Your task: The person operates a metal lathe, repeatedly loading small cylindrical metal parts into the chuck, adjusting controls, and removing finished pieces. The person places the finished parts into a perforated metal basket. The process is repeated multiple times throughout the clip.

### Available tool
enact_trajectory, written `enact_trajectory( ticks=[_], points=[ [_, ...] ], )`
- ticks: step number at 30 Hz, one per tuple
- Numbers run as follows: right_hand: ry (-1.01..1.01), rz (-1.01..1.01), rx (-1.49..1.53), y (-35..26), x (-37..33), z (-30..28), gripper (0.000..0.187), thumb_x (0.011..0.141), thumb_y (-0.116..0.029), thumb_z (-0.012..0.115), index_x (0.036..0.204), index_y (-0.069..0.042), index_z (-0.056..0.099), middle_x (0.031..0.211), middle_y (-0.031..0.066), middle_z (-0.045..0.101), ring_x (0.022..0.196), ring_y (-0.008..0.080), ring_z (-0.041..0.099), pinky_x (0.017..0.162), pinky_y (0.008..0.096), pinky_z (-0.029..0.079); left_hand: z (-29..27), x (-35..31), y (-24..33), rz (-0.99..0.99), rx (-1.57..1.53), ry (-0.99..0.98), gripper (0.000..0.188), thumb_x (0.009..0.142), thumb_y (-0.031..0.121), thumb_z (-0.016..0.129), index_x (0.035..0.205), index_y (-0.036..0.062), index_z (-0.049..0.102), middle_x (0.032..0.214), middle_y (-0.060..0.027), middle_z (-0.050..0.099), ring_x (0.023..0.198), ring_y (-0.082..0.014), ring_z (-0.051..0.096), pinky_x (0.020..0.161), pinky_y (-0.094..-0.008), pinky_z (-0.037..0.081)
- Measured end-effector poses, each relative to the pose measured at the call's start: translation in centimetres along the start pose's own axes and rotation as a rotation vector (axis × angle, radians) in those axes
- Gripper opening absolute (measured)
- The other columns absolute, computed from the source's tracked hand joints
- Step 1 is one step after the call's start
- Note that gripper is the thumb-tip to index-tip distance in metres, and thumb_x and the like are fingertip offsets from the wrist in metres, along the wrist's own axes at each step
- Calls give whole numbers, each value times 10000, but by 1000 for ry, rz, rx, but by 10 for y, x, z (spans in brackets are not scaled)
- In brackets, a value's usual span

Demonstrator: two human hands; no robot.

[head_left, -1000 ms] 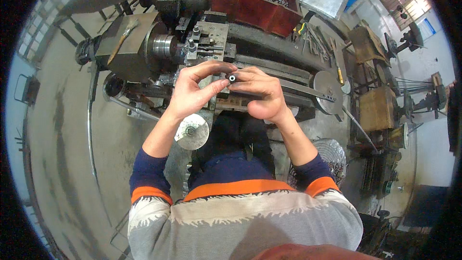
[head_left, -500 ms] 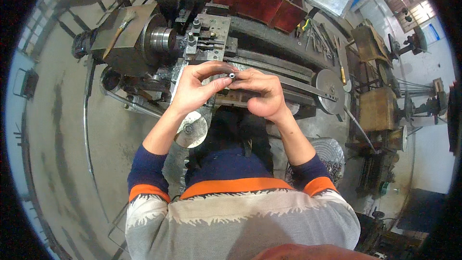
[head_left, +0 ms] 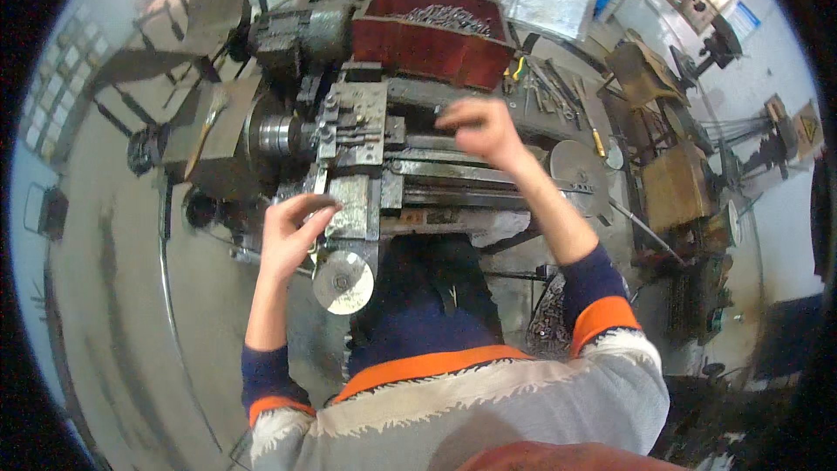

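Observation:
My right hand [head_left: 486, 133] is raised over the bed of a lathe, its fingers curled together and slightly blurred. At its fingertips shows the end of a small metal tube [head_left: 438, 111], mostly hidden by the fingers. My left hand [head_left: 292, 228] is held apart from it, above the round handwheel [head_left: 343, 283], thumb and fingers parted with nothing visible between them. Its fingertips are close to the metal slide [head_left: 350, 208] of the lathe. Farther off, the tool block [head_left: 362, 113] with its bolts sits to the right of the chuck [head_left: 281, 135].
Beyond the bed stands a red bin [head_left: 427, 51] with many small metal parts. Hand tools [head_left: 554, 92] lie to its right. A brush [head_left: 207, 133] rests on the headstock [head_left: 228, 144]. More small parts [head_left: 549, 318] are heaped low by my right arm.
My hands were together around the small metal tube and have separated. The right one has moved away and to the right with it; the left has come down and left toward the handwheel.

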State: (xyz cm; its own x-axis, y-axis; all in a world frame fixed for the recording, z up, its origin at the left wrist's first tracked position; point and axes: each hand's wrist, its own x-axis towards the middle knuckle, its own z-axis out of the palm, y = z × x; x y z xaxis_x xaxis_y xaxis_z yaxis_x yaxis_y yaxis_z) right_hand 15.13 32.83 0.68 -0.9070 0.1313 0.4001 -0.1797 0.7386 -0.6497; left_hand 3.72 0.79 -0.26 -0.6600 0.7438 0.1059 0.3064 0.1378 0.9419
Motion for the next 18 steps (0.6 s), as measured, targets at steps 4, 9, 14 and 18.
enact_trajectory(
  ticks=[4, 9, 14, 18],
  points=[
    [139, 123, -412, 31, 70, -58, 419, 619, -149, 606, 1028, -66, 635, 1042, 145, 596, 867, 218, 608, 750, 298, 477, -20, -5, -24, -1, -90, 76, 196, 804, 51, 601, 960, -66, 604, 879, -100, 655, 822, -135, 609, 733, -244, 462],
    [187, 254, -214, 30, 64, -52, 519, 615, -146, 621, 1132, -110, 585, 1240, 178, 486, 891, 265, 604, 775, 328, 489, -30, -5, -36, -45, -43, 148, 206, 803, 54, 602, 971, -66, 598, 866, -98, 647, 809, -138, 605, 719, -247, 462],
    [208, 169, -198, 46, -68, -47, 425, 596, -119, 597, 1017, -70, 639, 1176, 173, 535, 873, 248, 608, 770, 317, 489, -53, -8, -107, -122, 22, 214, 242, 842, 97, 580, 1006, -80, 569, 867, -100, 634, 791, -142, 592, 745, -262, 459],
    [353, 679, -330, 64, -215, -88, 404, 599, -179, 598, 982, -61, 652, 874, 137, 643, 785, 221, 612, 713, 319, 476, -55, -4, -174, -127, 449, 250, 332, 837, 165, 604, 1058, -78, 561, 903, -126, 636, 799, -160, 595, 711, -287, 472]
  ],
)
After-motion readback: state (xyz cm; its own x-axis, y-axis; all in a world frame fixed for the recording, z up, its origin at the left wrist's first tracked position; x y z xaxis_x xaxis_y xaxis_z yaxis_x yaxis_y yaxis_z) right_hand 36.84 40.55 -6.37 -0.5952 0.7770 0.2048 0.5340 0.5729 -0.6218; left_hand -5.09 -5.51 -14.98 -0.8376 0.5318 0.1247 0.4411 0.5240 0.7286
